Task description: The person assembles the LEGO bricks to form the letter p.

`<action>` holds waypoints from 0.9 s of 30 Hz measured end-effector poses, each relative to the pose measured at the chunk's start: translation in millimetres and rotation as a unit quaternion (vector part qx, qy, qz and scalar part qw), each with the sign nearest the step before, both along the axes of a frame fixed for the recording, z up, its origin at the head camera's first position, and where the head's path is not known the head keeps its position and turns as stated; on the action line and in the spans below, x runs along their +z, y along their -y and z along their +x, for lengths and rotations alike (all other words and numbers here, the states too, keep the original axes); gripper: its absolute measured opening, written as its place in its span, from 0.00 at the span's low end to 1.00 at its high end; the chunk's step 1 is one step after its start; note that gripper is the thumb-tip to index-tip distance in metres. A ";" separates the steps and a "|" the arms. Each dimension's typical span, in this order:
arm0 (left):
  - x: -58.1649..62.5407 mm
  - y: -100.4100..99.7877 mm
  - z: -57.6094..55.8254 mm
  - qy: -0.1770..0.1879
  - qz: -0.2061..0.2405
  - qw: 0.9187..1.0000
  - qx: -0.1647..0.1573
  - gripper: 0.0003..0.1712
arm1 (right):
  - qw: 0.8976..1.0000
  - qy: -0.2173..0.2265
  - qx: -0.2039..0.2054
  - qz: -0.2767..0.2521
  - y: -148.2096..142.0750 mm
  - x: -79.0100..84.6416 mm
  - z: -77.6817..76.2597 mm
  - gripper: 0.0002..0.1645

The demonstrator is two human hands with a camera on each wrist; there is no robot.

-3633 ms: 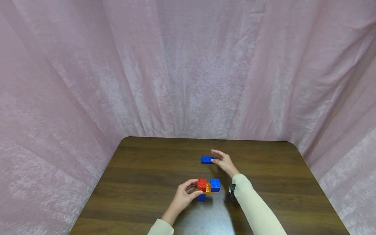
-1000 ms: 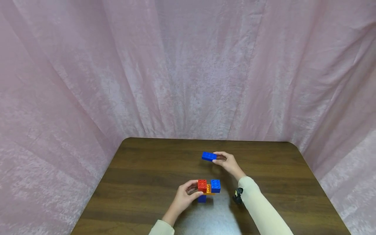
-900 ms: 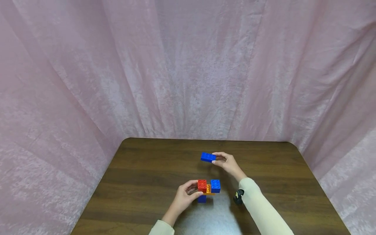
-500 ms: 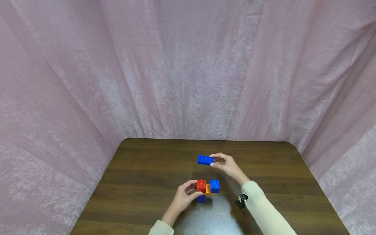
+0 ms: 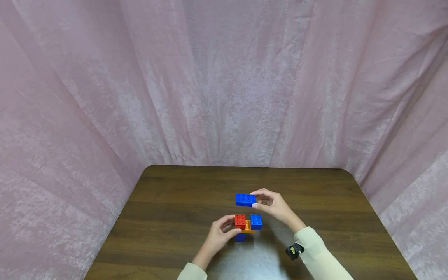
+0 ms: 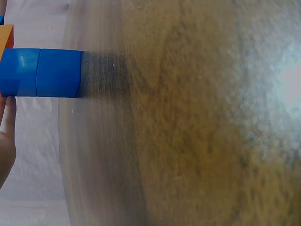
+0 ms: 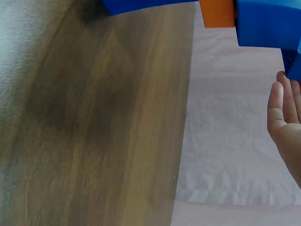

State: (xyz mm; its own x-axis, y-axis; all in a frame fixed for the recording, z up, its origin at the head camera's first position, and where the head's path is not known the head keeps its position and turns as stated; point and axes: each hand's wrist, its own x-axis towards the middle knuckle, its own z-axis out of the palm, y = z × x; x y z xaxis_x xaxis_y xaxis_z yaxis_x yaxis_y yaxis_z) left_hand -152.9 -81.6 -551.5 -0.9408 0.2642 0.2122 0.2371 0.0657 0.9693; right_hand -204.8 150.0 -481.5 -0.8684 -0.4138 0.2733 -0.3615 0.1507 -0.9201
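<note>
My left hand point(image 5: 217, 236) grips the red brick point(image 5: 240, 221) of a small toy-brick build between fingers and thumb. The red brick and a square blue brick point(image 5: 256, 222) sit on an orange brick point(image 5: 247, 226), with a gap between them showing orange studs. Beneath stands a column of two stacked blue bricks point(image 6: 59, 73), seen sideways in the left wrist view. Just behind and above the build, my right hand point(image 5: 276, 205) pinches a long blue brick point(image 5: 245, 199) by its right end, studs up. Only a corner of that brick point(image 7: 295, 66) shows in the right wrist view.
The build stands on a brown wooden table point(image 5: 168, 202) with rounded far corners. Pink curtains point(image 5: 224, 85) hang behind the table and along both sides. A black wrist camera point(image 5: 294, 251) is strapped at the right sleeve.
My right hand took hold of the long blue brick, lifted it off the table and brought it nearer, towards the build, levelling it. The left hand and build have stayed in place.
</note>
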 end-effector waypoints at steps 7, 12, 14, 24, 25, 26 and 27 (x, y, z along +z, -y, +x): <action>-1.1 -0.4 0.3 -0.013 0.010 1.000 -0.004 0.19 | 1.000 -0.020 0.020 0.000 -3.4 -7.2 9.8 0.19; -1.3 -0.9 0.3 -0.012 0.016 1.000 -0.005 0.20 | 0.999 -0.042 0.024 0.015 -9.8 -24.5 7.7 0.19; -1.2 -0.7 0.4 -0.013 0.018 1.000 -0.007 0.20 | 0.998 -0.050 0.027 0.015 -11.7 -27.7 8.2 0.19; 0.3 -0.3 0.1 0.006 0.021 1.000 -0.012 0.20 | 0.998 -0.046 0.053 0.005 -12.7 -27.4 18.6 0.20; 0.3 -0.3 0.1 0.007 0.021 1.000 -0.012 0.20 | 0.998 -0.044 0.054 0.005 -12.5 -27.3 19.2 0.20; 0.2 -0.3 0.1 0.008 0.021 1.000 -0.011 0.20 | 0.998 -0.043 0.055 0.005 -12.3 -27.2 19.7 0.20; 0.2 -0.3 0.0 0.007 0.021 1.000 -0.012 0.20 | 0.997 -0.045 0.056 0.006 -12.0 -27.5 20.1 0.20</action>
